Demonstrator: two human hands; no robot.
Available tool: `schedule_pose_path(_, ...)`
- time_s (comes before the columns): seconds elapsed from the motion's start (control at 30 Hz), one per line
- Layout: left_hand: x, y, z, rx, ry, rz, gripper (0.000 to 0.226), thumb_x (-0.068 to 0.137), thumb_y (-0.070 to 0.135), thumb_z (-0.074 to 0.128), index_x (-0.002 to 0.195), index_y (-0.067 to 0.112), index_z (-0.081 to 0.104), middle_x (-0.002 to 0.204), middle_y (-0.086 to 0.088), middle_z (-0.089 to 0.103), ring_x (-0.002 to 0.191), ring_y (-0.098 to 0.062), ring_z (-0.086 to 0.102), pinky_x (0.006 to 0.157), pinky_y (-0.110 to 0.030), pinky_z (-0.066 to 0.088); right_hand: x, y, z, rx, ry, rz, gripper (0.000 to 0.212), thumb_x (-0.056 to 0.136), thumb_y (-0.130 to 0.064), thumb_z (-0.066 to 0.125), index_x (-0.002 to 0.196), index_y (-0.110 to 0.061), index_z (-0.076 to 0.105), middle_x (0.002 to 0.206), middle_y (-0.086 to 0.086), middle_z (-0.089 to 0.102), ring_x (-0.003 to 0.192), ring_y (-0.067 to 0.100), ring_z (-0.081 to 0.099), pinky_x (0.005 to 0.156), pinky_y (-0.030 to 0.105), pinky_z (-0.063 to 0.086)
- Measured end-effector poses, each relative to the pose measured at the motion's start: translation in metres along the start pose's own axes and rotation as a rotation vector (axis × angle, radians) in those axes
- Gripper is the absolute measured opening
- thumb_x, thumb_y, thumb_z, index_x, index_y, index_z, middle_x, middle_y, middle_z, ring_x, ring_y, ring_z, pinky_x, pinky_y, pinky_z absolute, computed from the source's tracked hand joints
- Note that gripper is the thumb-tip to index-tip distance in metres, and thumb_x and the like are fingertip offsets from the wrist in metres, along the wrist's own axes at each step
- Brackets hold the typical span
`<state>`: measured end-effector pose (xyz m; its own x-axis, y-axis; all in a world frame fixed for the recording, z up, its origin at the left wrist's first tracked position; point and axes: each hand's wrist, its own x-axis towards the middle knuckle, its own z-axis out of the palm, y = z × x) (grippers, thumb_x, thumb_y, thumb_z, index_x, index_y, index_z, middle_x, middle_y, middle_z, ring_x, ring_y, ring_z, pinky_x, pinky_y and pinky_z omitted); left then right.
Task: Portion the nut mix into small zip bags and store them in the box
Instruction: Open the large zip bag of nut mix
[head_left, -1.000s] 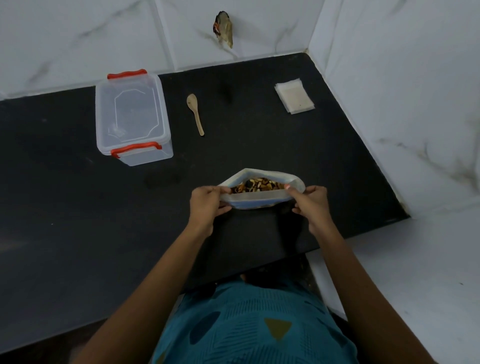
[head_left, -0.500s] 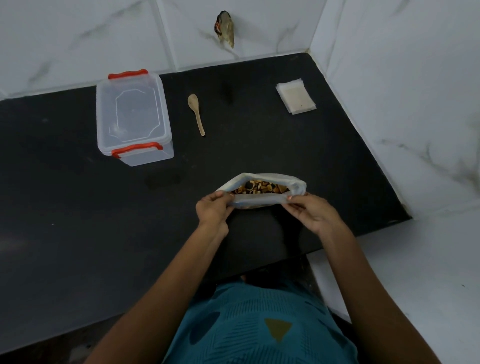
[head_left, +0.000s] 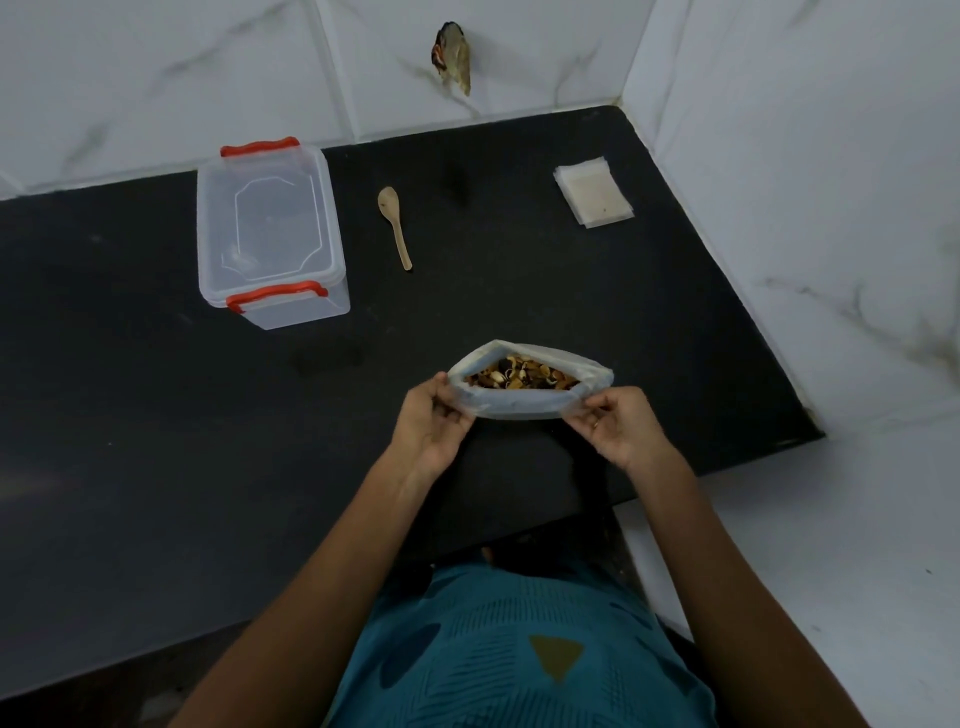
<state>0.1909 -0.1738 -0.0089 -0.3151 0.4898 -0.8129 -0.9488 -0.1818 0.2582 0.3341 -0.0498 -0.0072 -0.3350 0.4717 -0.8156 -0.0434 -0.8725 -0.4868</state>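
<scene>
Pinching the big bag (head_left: 524, 405) of nut mix (head_left: 521, 376) at either end, the left hand (head_left: 434, 423) and right hand (head_left: 618, 423) are holding its mouth open between them; the lidded box (head_left: 270, 234) is sitting well beyond the left hand

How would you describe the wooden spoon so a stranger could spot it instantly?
Start at the black countertop. Toward its back, between the clear box and the stack of small bags, lies the wooden spoon. It is the only slim, tan utensil there.
</scene>
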Motion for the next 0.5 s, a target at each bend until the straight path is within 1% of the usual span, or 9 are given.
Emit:
schedule_pose_path(0.07,-0.001,-0.001,-0.002,0.118,-0.027,0.041,0.014,0.088,0.003,0.047,0.099,0.008,0.052,0.103,-0.011,0.053,0.09,-0.019,0.055,0.085,-0.034,0.05,0.002,0.005,-0.002,-0.126,0.007,-0.13,0.038,0.087,0.007,0.038,0.123,-0.002,0.041,0.103,0.016,0.056,0.092,0.025,0.06,0.075,0.036,0.052)
schedule_pose_path(0.13,0.004,-0.004,-0.005,0.289,-0.015,0.15,0.025,0.09,0.009,0.052,0.114,0.011,0.044,0.113,-0.013,0.054,0.097,-0.021,0.058,0.079,-0.034,0.052,0.005,0.01,-0.006,-0.483,0.15,-0.389,0.03,0.087,-0.001,0.052,0.113,-0.012,0.041,0.106,0.012,0.055,0.095,0.024,0.061,0.076,0.034,0.053)
schedule_pose_path(0.17,0.007,-0.005,-0.007,0.36,0.003,0.214,0.029,0.091,0.011,0.052,0.116,0.015,0.039,0.114,-0.012,0.053,0.1,-0.022,0.057,0.082,-0.036,0.052,0.005,0.011,-0.008,-0.673,0.223,-0.538,0.029,0.085,-0.006,0.059,0.106,-0.016,0.043,0.105,0.01,0.055,0.095,0.023,0.06,0.077,0.034,0.054)
schedule_pose_path(0.2,0.009,-0.007,-0.009,0.417,0.017,0.267,0.031,0.092,0.013,0.053,0.116,0.019,0.035,0.113,-0.01,0.053,0.103,-0.023,0.057,0.085,-0.037,0.051,0.005,0.012,-0.011,-0.792,0.259,-0.651,0.029,0.082,-0.008,0.063,0.103,-0.018,0.044,0.103,0.008,0.055,0.094,0.021,0.059,0.078,0.033,0.053)
schedule_pose_path(0.23,0.01,-0.007,-0.011,0.471,0.021,0.302,0.031,0.093,0.015,0.052,0.118,0.02,0.034,0.111,-0.008,0.053,0.105,-0.022,0.057,0.088,-0.038,0.051,0.005,0.012,-0.013,-0.833,0.261,-0.706,0.029,0.081,-0.01,0.065,0.102,-0.019,0.046,0.103,0.007,0.055,0.092,0.017,0.058,0.077,0.028,0.053)
schedule_pose_path(0.3,0.012,-0.009,-0.015,0.565,-0.008,0.341,0.024,0.094,0.018,0.05,0.117,0.015,0.043,0.109,-0.007,0.056,0.102,-0.019,0.058,0.085,-0.034,0.052,0.004,0.01,-0.015,-0.837,0.242,-0.735,0.027,0.082,-0.012,0.065,0.105,-0.017,0.052,0.107,0.003,0.051,0.086,0.006,0.054,0.067,0.01,0.046)
schedule_pose_path(0.33,0.013,-0.011,-0.017,0.602,-0.024,0.354,0.02,0.095,0.02,0.048,0.112,0.012,0.049,0.108,-0.008,0.058,0.099,-0.018,0.059,0.083,-0.032,0.053,0.004,0.009,-0.016,-0.85,0.247,-0.737,0.026,0.084,-0.013,0.064,0.108,-0.013,0.054,0.109,0.003,0.049,0.084,0.004,0.052,0.063,0.007,0.043)
schedule_pose_path(0.43,0.014,-0.016,-0.02,0.667,-0.015,0.404,0.016,0.094,0.024,0.049,0.094,0.011,0.059,0.098,-0.007,0.062,0.095,-0.018,0.06,0.082,-0.031,0.053,0.003,0.008,-0.016,-0.95,0.275,-0.807,0.029,0.085,-0.023,0.064,0.109,-0.009,0.055,0.113,0.004,0.047,0.089,0.009,0.053,0.067,0.013,0.044)
schedule_pose_path(0.5,0.015,-0.018,-0.021,0.702,0.003,0.428,0.019,0.094,0.026,0.051,0.087,0.012,0.062,0.093,-0.006,0.063,0.093,-0.019,0.06,0.085,-0.033,0.052,0.004,0.01,-0.017,-1.052,0.297,-0.868,0.041,0.082,-0.029,0.068,0.113,-0.009,0.052,0.116,0.003,0.045,0.092,0.013,0.055,0.073,0.023,0.049)
